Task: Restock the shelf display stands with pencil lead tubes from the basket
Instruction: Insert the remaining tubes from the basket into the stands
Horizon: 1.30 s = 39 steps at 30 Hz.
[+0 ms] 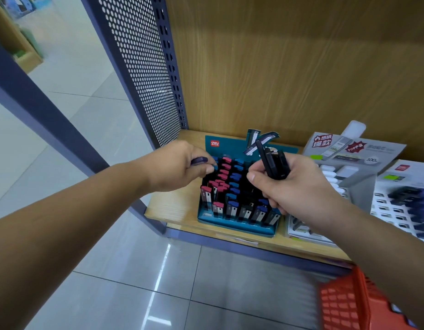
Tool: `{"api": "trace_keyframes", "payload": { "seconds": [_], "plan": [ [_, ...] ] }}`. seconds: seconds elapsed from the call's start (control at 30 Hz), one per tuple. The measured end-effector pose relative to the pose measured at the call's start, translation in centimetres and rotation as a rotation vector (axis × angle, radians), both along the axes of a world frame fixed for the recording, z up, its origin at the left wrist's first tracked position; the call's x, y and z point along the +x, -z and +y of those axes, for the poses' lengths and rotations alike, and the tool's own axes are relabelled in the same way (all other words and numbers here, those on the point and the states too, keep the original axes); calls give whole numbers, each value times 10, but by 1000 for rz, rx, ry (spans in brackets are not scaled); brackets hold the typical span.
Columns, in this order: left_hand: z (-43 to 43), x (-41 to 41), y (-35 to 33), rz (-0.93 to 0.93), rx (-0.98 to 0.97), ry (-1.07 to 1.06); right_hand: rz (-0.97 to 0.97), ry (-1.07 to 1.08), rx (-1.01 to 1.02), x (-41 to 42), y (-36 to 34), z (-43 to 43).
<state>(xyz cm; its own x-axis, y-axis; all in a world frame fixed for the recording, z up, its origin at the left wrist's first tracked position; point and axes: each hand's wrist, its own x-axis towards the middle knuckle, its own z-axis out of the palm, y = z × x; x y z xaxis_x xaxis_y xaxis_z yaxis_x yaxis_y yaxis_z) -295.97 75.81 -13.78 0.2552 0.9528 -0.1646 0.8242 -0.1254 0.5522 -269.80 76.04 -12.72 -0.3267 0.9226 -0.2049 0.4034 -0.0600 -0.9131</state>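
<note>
On the wooden shelf (175, 206), mid-view: a teal display stand (237, 226), its rows packed with upright pencil lead tubes (232, 208) capped pink, blue and black. At the stand's 10 o'clock corner, the left hand (180, 166), fingers curled, pinching one dark purple tube (199, 160) between thumb and fingers, fingertips right at the blue caps of the back-left row. At the stand's 2 o'clock, the right hand (294, 184), clenched round a bundle of black tubes (274, 164) that sticks up out of the fist, with the lower fingers covering part of the front-right corner. Crowding the stand at 3 o'clock: a grey and white display box (353, 148), and past it a second white box (406, 184) with dark items, blurred. Hemming in from 9 to 11 o'clock, a perforated metal side panel (144, 67); at 12, a wood-grain back wall (277, 67). At 5 o'clock of the view, below the shelf edge, a red basket (342, 303), blurred, contents unreadable. At 7 o'clock, glossy tiled floor (134, 282).
</note>
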Motion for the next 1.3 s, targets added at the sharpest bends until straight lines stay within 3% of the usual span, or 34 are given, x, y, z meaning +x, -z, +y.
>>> {"api": "trace_keyframes", "payload": {
  "seconds": [0.17, 0.37, 0.63, 0.9, 1.3],
  "plan": [
    [10, 4, -11, -6, -107, -6, -15, -11, 11, -6, 0, 3],
    [-14, 10, -2, -476, -97, -348, -199, -208, 227, -48, -5, 20],
    [-46, 23, 18, -793, -227, -685, -370, -380, 179, -68, 1, 39],
    [-51, 40, 25, -826, -107, -740, -238, -340, 17, -67, -4, 39],
    [-83, 23, 35, -740, 10, -586, -416, -346, 382, -68, 11, 41]
  ]
}}
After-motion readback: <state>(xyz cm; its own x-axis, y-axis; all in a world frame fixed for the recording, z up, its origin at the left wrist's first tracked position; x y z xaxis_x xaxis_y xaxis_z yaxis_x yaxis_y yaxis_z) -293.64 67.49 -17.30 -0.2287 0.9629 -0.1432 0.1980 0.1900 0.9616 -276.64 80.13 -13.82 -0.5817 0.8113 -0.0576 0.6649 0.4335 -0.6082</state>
